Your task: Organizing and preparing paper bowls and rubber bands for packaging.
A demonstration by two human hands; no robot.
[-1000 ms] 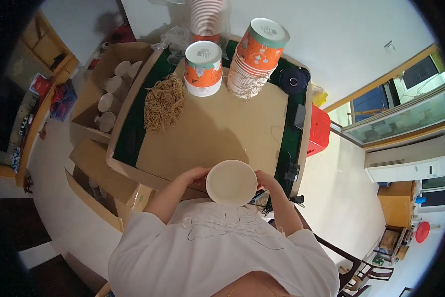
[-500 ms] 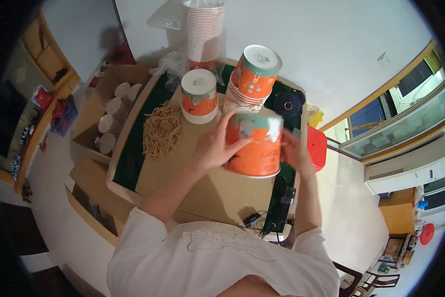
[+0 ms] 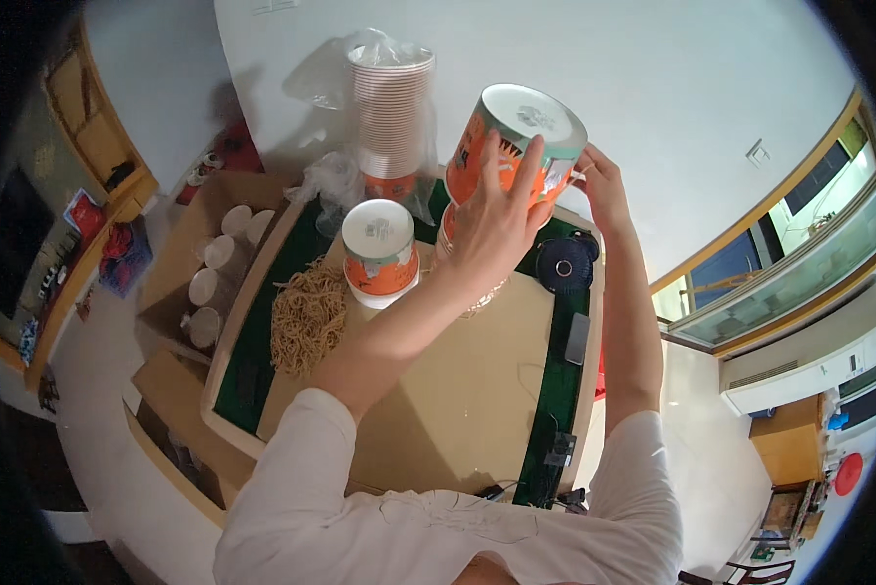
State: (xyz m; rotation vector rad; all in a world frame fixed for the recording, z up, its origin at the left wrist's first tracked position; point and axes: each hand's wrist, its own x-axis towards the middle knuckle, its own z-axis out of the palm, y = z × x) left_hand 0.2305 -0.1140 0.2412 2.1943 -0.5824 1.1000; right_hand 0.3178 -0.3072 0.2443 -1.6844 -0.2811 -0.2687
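Observation:
An upside-down orange paper bucket with a green band and white base (image 3: 534,115) is between my two hands above the far right of the table. My left hand (image 3: 501,210) presses its near side with fingers spread along the wall. At the bucket's right side, my right hand (image 3: 604,190) has its fingertips curled against the edge, by a bit of pale cord. Below, mostly hidden by my left hand, stands a stack of similar buckets (image 3: 446,234). To the left sits another upturned bucket (image 3: 379,255), beside a heap of tan cords (image 3: 306,317).
A tall bagged stack of nested buckets (image 3: 394,117) stands at the back. Cardboard (image 3: 457,390) covers the green tabletop's middle. A dark blue round object (image 3: 567,263) and a phone (image 3: 577,338) lie along the right. An open carton (image 3: 170,283) of white cups is at left.
Both hands have carried the bucket up and away from me, from over the cardboard to the stack at the far right. Its base now faces up toward me.

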